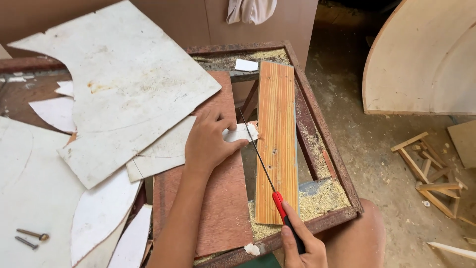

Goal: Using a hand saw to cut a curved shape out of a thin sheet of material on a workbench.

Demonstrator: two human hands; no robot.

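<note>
Head cam: my left hand lies flat, fingers pressed down together on a small white laminate piece, pinning it to the reddish-brown board so it can't slide under the blade. The piece's end pokes over the board's edge w/ the gap beneath, so the cut runs free there. My right hand is closed round the red-and-black handle of a thin saw, blade angled up to the piece's edge. An orange-grained plank lies just beside the blade on the right, crowding it. Big white sheet offcuts pile up left, overlapping the board. Sawdust over the rusty metal frame; two bolts bottom left.
</note>
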